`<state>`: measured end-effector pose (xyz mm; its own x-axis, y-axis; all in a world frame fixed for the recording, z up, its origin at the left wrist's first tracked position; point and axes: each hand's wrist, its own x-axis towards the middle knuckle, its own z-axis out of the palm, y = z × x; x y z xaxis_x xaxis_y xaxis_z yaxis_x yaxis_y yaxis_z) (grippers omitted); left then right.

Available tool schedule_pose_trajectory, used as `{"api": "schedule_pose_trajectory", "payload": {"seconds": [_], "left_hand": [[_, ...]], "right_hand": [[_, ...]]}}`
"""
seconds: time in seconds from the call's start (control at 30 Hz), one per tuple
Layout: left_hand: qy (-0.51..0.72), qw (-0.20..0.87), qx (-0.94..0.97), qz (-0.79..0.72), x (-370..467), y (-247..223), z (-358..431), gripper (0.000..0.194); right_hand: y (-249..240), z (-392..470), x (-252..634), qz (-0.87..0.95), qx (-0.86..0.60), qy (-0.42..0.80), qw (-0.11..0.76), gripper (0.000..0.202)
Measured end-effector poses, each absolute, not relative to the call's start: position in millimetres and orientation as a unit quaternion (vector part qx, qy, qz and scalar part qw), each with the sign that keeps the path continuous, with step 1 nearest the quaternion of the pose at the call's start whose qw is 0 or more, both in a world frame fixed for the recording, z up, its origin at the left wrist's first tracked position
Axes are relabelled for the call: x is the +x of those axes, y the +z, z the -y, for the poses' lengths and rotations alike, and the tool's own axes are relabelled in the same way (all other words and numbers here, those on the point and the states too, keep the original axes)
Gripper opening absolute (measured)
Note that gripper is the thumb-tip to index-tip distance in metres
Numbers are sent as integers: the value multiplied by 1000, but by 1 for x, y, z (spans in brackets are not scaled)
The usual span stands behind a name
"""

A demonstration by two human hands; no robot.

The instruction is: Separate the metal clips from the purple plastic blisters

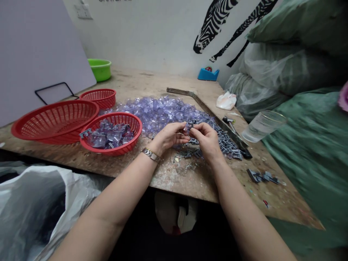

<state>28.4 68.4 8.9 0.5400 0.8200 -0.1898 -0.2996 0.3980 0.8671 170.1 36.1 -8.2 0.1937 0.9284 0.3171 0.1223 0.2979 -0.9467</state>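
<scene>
My left hand (pixel 175 136), with a metal watch on its wrist, pinches a small clear purple plastic piece near the fingertips. Meeting it from the right, my right hand (pixel 205 139) grips a small dark grey plastic part between thumb and forefinger. The two pieces are close together; whether they touch is hard to tell. Behind my hands spreads a heap of clear purple plastic pieces (pixel 160 110). A pile of grey plastic parts (pixel 228 143) lies beside and under my right hand. The red basket (pixel 138 132) left of my hands holds purple pieces with grey parts on them.
Two more red baskets (pixel 54 121) stand at the left, a green basin (pixel 103 69) behind. A bent metal bar (pixel 202 105) borders the piles. At right are a glass (pixel 263 127), a blue tape dispenser (pixel 208 74), loose grey pieces (pixel 261 177) and stacked green sacks (pixel 307 145).
</scene>
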Motion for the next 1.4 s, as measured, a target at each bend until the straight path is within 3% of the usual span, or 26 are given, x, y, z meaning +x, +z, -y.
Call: {"api": "schedule_pose_trajectory", "payload": {"seconds": [0.23, 0.63, 0.93, 1.4], "left_hand": [[394, 751, 431, -310, 30, 11, -63, 18], [405, 655, 520, -369, 34, 18, -57, 22], [356, 669, 555, -342, 26, 11, -64, 26], [334, 688, 547, -340, 23, 10, -70, 23]], "right_hand": [[-10, -38, 171, 529, -498, 327, 604, 18], [-13, -35, 171, 596, -537, 182, 568, 9], [-9, -28, 168, 677, -537, 34, 502, 9], [-15, -35, 172, 607, -522, 242, 548, 10]]}}
